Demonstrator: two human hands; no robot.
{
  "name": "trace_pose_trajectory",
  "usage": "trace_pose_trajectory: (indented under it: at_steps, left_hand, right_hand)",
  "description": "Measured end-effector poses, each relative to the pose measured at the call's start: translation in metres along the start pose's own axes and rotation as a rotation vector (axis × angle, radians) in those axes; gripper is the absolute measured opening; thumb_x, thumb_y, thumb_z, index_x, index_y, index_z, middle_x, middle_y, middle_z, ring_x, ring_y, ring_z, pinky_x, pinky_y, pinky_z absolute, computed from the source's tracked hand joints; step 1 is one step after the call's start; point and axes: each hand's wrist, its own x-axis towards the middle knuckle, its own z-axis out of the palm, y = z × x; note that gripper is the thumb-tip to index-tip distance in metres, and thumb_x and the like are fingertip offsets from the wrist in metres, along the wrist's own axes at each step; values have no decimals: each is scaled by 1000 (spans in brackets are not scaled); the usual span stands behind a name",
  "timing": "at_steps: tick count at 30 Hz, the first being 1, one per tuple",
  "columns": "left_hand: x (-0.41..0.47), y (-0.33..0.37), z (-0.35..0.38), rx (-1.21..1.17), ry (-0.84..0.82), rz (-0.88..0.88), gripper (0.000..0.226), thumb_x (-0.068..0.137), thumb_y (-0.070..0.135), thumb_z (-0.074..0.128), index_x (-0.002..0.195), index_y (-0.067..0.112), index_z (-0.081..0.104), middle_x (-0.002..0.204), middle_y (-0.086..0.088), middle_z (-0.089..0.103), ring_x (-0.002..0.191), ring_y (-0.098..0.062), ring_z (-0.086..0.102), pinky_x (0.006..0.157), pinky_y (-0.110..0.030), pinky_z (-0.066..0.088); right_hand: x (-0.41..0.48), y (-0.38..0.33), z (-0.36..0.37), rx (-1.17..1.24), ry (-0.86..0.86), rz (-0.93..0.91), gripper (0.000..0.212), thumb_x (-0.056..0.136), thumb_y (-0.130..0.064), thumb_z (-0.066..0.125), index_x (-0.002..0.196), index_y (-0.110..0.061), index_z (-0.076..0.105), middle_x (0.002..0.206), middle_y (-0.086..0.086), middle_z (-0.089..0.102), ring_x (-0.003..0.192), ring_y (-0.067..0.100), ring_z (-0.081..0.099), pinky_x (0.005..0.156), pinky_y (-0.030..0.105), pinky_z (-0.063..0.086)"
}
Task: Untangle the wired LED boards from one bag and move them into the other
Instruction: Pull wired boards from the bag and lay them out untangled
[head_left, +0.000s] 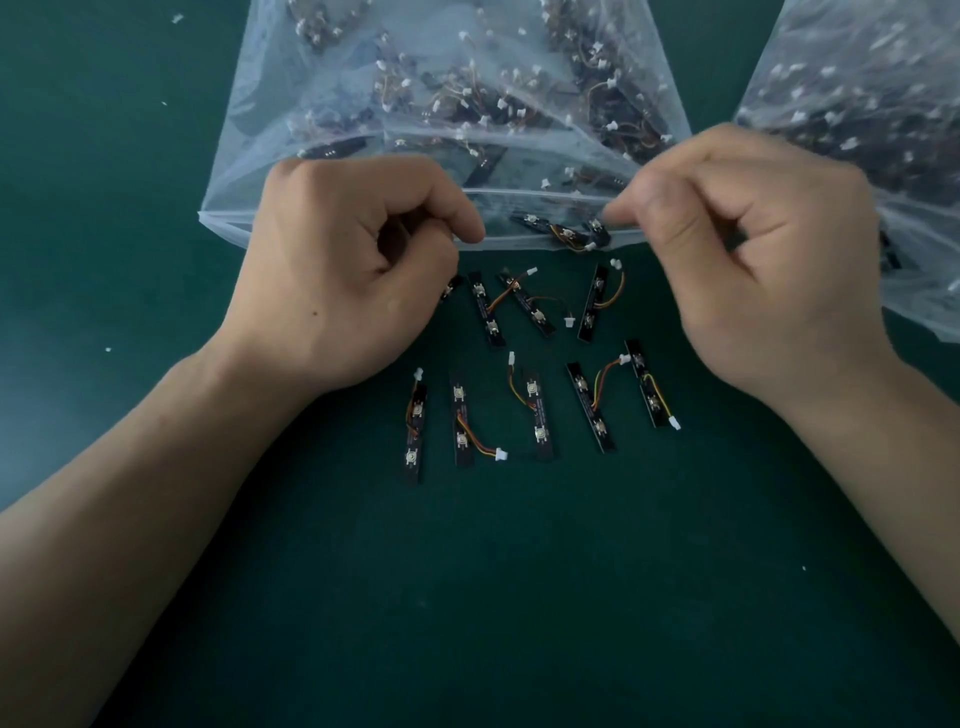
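LED boards (537, 415): about nine loose on green bench (156, 208), two rough rows at frame centre, each lying flat.

At 10 o'clock from the rows, left hand (358, 270): curled, pinching mouth edge of clear bag (441, 104), partly covering one board.

Clear bag at 12 o'clock, mouth toward the wearer, packed with a tangle of more boards and wires. Small knot of boards (563, 234) right in the mouth, between both hands.

At 2 o'clock from the rows, right hand (753, 260): curled, pinching the same mouth edge.

Far right, second bag (857, 104), also holding boards. Source versus destination: cannot tell.

Handling, as a judgement:
- Light, stiff, thin strips.
- Wire tails (478, 447) thin and floppy, likely to snag.
- White plugs (501, 454) the probable catch points in any knot.
- Best gripped by the long edges of a strip, clear of LEDs.
- No pulling on wires, to spare the solder joints.
- Bag film limp and slippery, so worth holding open with a firm pinch.
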Motion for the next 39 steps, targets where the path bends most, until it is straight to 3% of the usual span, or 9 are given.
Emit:
trace_pose_trajectory:
  at_steps: [4, 8, 14, 18, 23, 28, 34, 37, 39]
  left_hand:
    - [0, -1, 1, -10, -4, -7, 28, 86, 2, 56, 91, 17, 80, 69, -6, 71, 62, -25, 64, 59, -38, 47]
    - [0, -2, 1, -12, -10, -13, 28, 87, 2, 57, 91, 17, 79, 69, -6, 71, 62, -24, 63, 60, -38, 47]
    - [0, -1, 1, -20, -13, -17, 27, 86, 3, 57, 91, 18, 79, 70, -1, 72, 62, -19, 64, 58, -30, 48]
    - [1, -1, 1, -26, -13, -20, 27, 85, 4, 57, 90, 19, 79, 73, 7, 73, 63, -18, 64, 58, -21, 45]
    - [0, 1, -1, -28, 10, -38, 27, 86, 4, 57, 90, 20, 79, 73, 8, 74, 61, -19, 62, 57, -25, 46]
    - [-3, 1, -7, -33, 54, -38, 29, 89, 2, 57, 91, 20, 79, 76, 14, 74, 60, -17, 63, 55, -33, 47]
    - [0, 0, -5, -74, -23, -100, 25, 91, 7, 59, 95, 22, 80, 78, 8, 76, 61, -14, 62, 58, -25, 47]
    - [-3, 2, -6, -81, -50, -166, 24, 91, 11, 61, 97, 25, 80, 79, 10, 76, 60, -5, 59, 58, -14, 41]
    - [-6, 3, -6, -61, -64, -162, 23, 92, 11, 62, 98, 25, 80, 80, 11, 76, 65, -5, 63, 60, -16, 45]
  right_hand:
    - [-2, 1, 2, 50, -95, -33, 45, 112, -25, 48, 84, -8, 80, 95, 2, 73, 89, 15, 68, 81, 33, 51]
    - [-4, 1, 6, -6, -181, -42, 45, 112, -27, 46, 92, -7, 81, 101, 0, 74, 96, 26, 67, 87, 45, 50]
    - [-2, -1, 1, 51, 14, -109, 26, 108, -14, 59, 98, -3, 80, 101, 6, 73, 93, 15, 68, 80, 22, 49]
    - [-2, 1, 2, 141, 130, -101, 2, 98, -10, 75, 97, -10, 74, 97, -1, 71, 82, 17, 68, 75, 25, 52]
    - [-9, 7, -6, 231, 150, 36, 12, 98, -10, 73, 108, -16, 70, 96, -3, 73, 84, 18, 71, 77, 28, 54]
    - [-22, 13, -17, 78, 26, 38, 23, 96, 0, 65, 114, -14, 72, 94, 4, 66, 82, 20, 65, 73, 25, 50]
    - [-30, 8, -16, -33, -29, 95, 37, 84, 10, 60, 108, -12, 76, 85, 6, 62, 75, 15, 57, 71, 20, 46]
    - [-27, 7, -16, -58, -84, 108, 39, 85, 7, 60, 115, -14, 75, 84, 2, 61, 76, 7, 54, 72, 13, 42]
    - [-26, 8, -17, -82, -105, 114, 40, 88, 3, 59, 121, -14, 74, 85, 0, 61, 75, 9, 54, 71, 14, 42]
